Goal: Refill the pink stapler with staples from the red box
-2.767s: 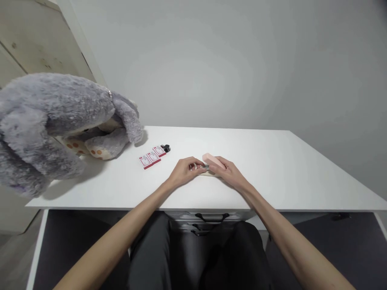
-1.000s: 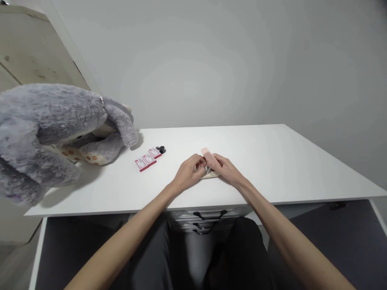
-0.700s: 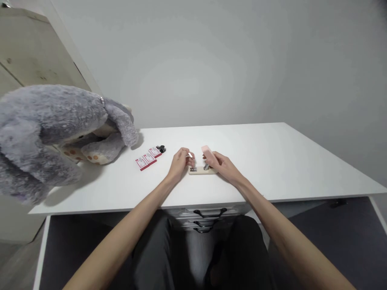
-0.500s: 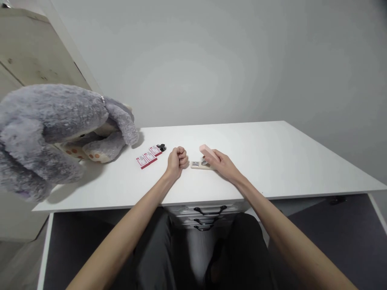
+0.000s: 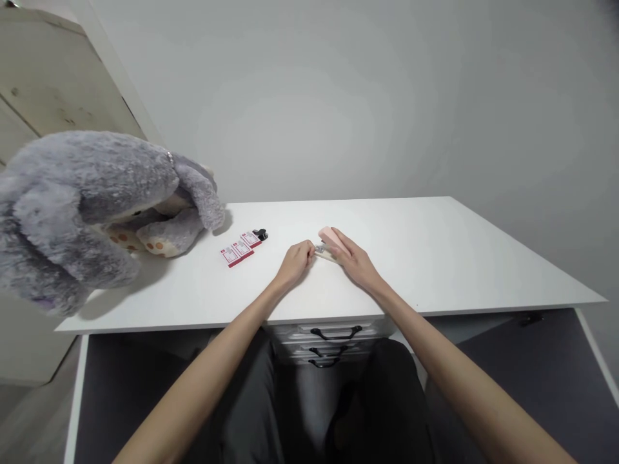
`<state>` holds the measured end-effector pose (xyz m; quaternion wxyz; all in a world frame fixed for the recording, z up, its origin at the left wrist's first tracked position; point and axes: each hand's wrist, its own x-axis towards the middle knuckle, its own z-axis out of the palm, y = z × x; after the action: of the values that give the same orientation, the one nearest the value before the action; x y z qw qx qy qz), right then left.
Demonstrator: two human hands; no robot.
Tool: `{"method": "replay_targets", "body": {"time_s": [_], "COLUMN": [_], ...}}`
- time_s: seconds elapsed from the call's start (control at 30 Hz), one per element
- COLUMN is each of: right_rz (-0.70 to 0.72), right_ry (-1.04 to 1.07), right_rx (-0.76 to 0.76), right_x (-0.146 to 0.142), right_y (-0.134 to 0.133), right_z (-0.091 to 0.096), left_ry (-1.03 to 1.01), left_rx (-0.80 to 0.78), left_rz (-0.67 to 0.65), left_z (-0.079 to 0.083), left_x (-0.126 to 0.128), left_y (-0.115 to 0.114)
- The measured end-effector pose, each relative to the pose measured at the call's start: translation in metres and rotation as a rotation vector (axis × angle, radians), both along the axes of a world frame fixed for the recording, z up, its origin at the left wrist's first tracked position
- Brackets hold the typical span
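Observation:
A pink-and-cream stapler [image 5: 333, 238] lies between my hands, its pink upper arm raised at an angle over the pale base [image 5: 327, 256]. My right hand [image 5: 355, 263] is closed around the pink arm from the right. At the stapler's left end, beside a small silvery metal part [image 5: 320, 249], my left hand [image 5: 296, 261] is closed, with its fingertips against that end. Its curled fingers hide whether anything small is inside them.
Three small red-and-white boxes [image 5: 240, 249] lie in a slanting row on the white table [image 5: 459, 258]. Touching the far one is a small black object [image 5: 260, 234]. A large grey plush toy [image 5: 97, 187] sits at the left. Drawers with black handles [image 5: 336, 333] are below the front edge.
My left hand has moved right to the stapler's left end. The stapler's base has turned from level to slanted and sits slightly farther back. My right hand stays on the pink arm.

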<state>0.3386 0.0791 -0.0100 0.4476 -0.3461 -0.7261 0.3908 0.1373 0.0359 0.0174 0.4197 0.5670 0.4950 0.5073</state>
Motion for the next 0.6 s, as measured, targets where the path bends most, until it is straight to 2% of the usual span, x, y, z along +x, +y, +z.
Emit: {"method": "replay_targets", "body": {"time_s": [0.17,0.33,0.5,0.6], "right_rz": [-0.069,-0.118,-0.06,-0.022], "right_ry": [-0.146,-0.202,-0.169,-0.153], "right_rx": [0.086,0.133,0.131,0.12], "right_x": [-0.009,-0.033,-0.067,-0.093], "right_y": [0.004,0.01,0.028,0.045], "right_z": [-0.006,-0.009,-0.016,-0.019], "left_ry": [0.123,0.205,0.194,0.149], "left_rx": [0.055,0.097,0.119,0.134], "left_rz": [-0.024,-0.022,0.023,0.104], "left_z": [-0.001,-0.003,-0.005,-0.008], "left_x": [0.001,0.002,0.003,0.003], "left_y": [-0.002,-0.004,-0.008,-0.011]}}
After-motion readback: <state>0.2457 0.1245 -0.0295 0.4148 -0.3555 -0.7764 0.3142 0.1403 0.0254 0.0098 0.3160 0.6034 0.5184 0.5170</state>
